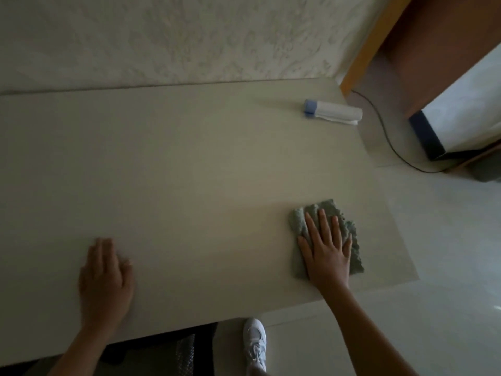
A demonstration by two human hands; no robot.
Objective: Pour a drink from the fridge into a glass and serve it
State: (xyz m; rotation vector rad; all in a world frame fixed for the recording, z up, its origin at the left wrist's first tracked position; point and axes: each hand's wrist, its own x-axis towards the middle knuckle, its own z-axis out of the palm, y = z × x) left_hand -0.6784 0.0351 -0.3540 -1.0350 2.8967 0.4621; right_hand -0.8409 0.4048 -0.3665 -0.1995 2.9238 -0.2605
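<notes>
Cloth (329, 234) under flat right hand (326, 252) at 4 o'clock on table (203, 158), long axis toward 12. Left hand (105, 278) flat, empty, at 8. Drink, glass: not seen.

1. Overall exposure dim; the table (189, 164) reads a dull grey-beige.
2. Brightest zone at the right edge, where a white panel (466, 104) is lit and washed out.
3. Floor (447, 240) at lower right carries a pale sheen.
4. Left hand (104, 280) is soft with blur; right hand (326, 249) is sharper.
5. Straight edges bow toward the frame borders, a wide-angle effect.
</notes>
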